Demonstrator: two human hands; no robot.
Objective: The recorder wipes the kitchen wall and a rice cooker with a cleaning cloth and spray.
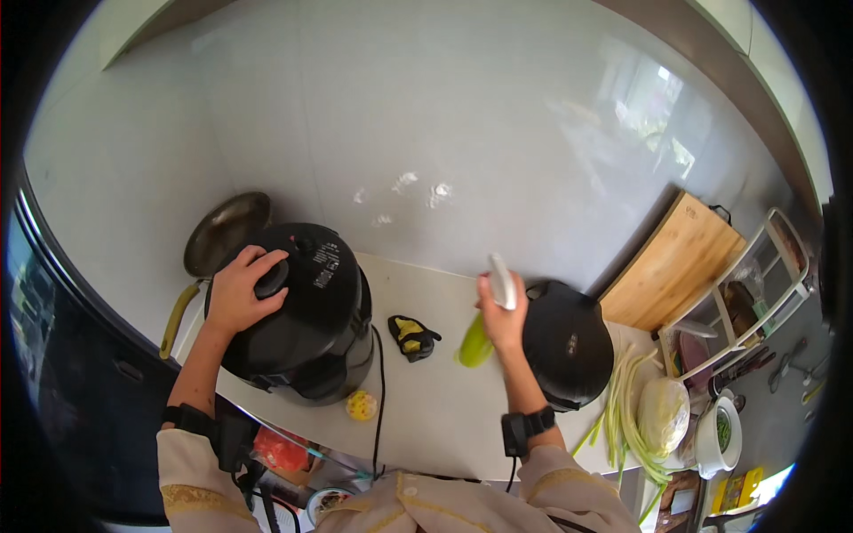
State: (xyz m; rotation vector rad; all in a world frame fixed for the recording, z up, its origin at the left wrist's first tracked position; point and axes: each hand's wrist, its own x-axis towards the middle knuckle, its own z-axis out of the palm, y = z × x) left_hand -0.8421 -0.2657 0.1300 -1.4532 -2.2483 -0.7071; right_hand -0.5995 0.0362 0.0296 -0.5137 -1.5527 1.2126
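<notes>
My left hand (pixel 243 293) rests on top of a black electric pressure cooker (pixel 293 333), its fingers around the round lid knob (pixel 271 280). In my right hand (pixel 503 313) is a green spray bottle (pixel 474 345) with a white trigger head (pixel 502 283), held upright or slightly tilted over the counter. White foamy patches (pixel 438 194) cling to the grey wall panel (pixel 413 100) behind. Between the two hands a small black and yellow item (pixel 412 338), perhaps a cloth or scrubber, lies on the white counter (pixel 433 420).
A frying pan (pixel 223 233) leans behind the cooker. Right of the bottle stands a second black round appliance (pixel 566 346). Farther right are a wooden cutting board (pixel 673 263), a white rack (pixel 726 300), scallions (pixel 623 406) and a wrapped cabbage (pixel 664 416). A yellow patterned ball (pixel 361 405) sits by a black cord (pixel 380 400).
</notes>
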